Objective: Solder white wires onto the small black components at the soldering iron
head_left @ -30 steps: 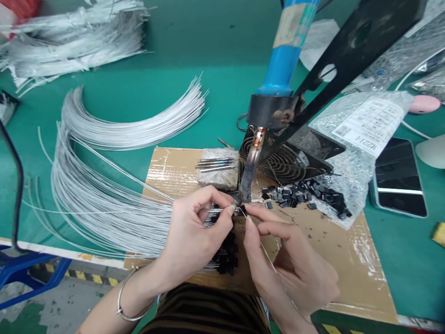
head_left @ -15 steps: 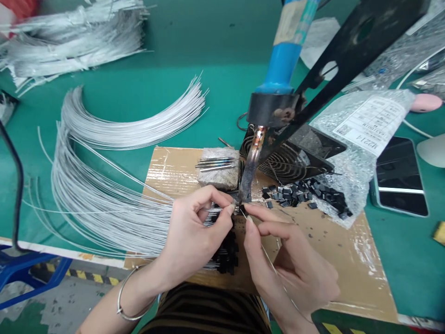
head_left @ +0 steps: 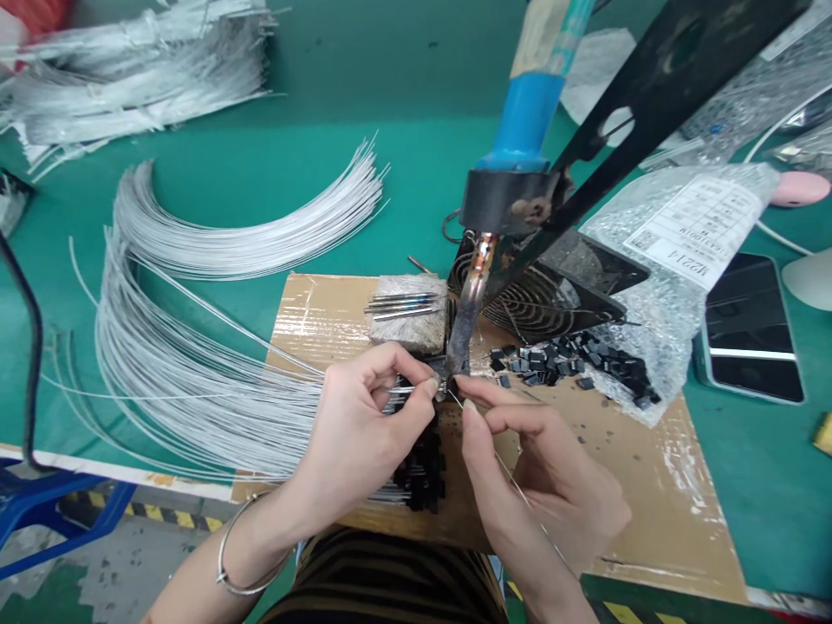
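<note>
My left hand (head_left: 364, 433) pinches a thin white wire between thumb and forefinger, its end at the tip of the soldering iron (head_left: 477, 269). In my right hand (head_left: 549, 485) is a strand of solder wire (head_left: 513, 478), gripped between thumb and fingers; its end points at that same tip, and the rest trails down over the palm. The iron hangs tip down, and the exact contact at the joint is too small to make out. Beneath my left hand lies a bundle of white wires (head_left: 214, 381) with black pieces (head_left: 424, 472) at their ends.
A black metal bracket (head_left: 624, 130) carries the iron. Behind it stands a black fan (head_left: 533, 303). Loose black pieces (head_left: 552, 360) lie on the cardboard (head_left: 643, 503), beside a plastic bag (head_left: 676, 251) and phone (head_left: 747, 329). Metal rods (head_left: 403, 303) rest on a block; another wire bundle (head_left: 260, 247) lies behind.
Both hands stay nearly in place at the iron's tip. My right thumb and the solder wire have shifted very slightly.
</note>
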Available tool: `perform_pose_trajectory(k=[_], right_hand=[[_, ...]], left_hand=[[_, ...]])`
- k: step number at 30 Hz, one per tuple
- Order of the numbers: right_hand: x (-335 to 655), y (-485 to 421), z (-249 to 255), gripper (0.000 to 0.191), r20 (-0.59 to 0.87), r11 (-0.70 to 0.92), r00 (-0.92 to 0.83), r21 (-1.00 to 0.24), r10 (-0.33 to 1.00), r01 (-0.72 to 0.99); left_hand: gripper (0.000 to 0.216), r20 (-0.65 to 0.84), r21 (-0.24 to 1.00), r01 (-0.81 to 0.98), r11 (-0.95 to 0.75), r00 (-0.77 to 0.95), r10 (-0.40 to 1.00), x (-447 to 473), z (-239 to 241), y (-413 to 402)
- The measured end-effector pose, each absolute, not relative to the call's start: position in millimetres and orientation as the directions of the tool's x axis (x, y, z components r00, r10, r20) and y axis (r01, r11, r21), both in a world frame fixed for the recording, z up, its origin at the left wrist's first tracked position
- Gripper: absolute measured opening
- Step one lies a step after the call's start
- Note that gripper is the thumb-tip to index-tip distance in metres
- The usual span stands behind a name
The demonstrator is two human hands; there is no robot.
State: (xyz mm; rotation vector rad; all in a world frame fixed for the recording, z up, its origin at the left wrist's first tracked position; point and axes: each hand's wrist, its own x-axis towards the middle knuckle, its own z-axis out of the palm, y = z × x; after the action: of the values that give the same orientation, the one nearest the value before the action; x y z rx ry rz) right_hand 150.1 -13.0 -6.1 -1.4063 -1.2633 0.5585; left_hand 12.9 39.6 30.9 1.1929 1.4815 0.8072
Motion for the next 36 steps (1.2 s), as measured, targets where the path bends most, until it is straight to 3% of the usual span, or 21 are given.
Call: perform_pose_trajectory(k=[4, 36], right_hand=[[149.8, -12.9, -5.8, 0.016, 0.265, 0.15, 0.321, -0.928, 0.909, 0.341], [146.8, -10.3, -2.6, 0.014, 0.334, 0.185, 0.321, -0.89, 0.886, 0.417]], left_hand=[[0.011, -0.288, 0.928, 0.251, 0.275, 0.019, 0.957, 13.8, 32.2, 41.2], [0.011, -0.268, 0.953, 0.152, 0.263, 0.015, 0.963, 14.7, 33.4, 41.7]])
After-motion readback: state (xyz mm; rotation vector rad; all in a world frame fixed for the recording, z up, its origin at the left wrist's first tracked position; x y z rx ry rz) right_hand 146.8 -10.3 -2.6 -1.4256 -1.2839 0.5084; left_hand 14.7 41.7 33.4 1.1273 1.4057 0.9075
